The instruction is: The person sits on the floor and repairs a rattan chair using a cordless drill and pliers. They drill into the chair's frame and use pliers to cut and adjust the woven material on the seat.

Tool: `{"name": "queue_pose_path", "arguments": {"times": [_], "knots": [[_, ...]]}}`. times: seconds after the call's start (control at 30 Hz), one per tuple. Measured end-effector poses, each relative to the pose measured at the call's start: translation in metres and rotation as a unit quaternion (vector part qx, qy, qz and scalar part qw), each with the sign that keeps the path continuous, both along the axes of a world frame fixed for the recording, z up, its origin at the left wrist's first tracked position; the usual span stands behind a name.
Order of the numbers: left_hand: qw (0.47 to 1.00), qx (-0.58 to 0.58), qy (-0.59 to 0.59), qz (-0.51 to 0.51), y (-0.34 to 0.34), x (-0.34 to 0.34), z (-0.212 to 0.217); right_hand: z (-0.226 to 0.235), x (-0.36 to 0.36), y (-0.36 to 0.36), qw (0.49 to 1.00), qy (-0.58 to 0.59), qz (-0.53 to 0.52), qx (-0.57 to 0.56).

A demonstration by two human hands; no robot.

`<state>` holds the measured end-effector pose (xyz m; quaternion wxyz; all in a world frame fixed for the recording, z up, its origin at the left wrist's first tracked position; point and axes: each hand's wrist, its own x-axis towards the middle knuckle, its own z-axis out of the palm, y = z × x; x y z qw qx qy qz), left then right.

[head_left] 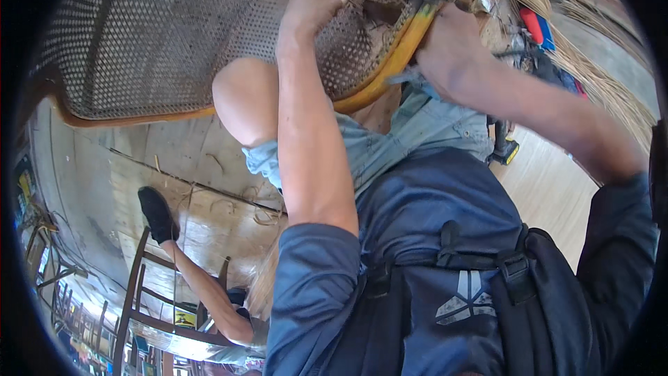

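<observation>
A woven cane panel (167, 35) in a curved, yellow-brown rattan frame (390, 73) lies across my knees at the top of the view. My left hand (313, 10) is over the panel near its far edge, its fingers curled in. What those fingers pinch, if anything, is too small to make out. To the right, my right hand (449, 38) reaches down beside the joint of the frame. Its fingers are hidden behind the frame and the wrist. Between the hands, the weave has a dark, ragged gap (383, 17) near the corner.
Long straw-coloured strands (591, 63) hang at the right, beside a red and blue tool (536, 28). A black and yellow tool (506, 152) lies on the floor. Another person's leg with a black shoe (158, 212) is at lower left, near a wooden chair frame (149, 261).
</observation>
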<state>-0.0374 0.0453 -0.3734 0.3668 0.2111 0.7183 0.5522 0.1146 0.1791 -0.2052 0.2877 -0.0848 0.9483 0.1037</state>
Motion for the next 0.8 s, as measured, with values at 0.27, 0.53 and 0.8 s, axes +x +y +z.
{"name": "queue_pose_path", "arguments": {"times": [0.27, 0.53, 0.8], "knots": [[0.994, -0.087, 0.043, 0.042, 0.009, 0.06, 0.074, 0.04, 0.067, 0.029, 0.811, -0.076, -0.526, -0.245], [0.981, -0.115, 0.046, -0.147, 0.034, 0.094, 0.041, 0.023, 0.107, 0.039, 0.621, -0.036, -0.651, -0.436], [0.979, -0.195, 0.039, 0.054, 0.058, 0.103, 0.027, 0.012, 0.129, 0.055, 0.516, -0.02, -0.676, -0.527]]}}
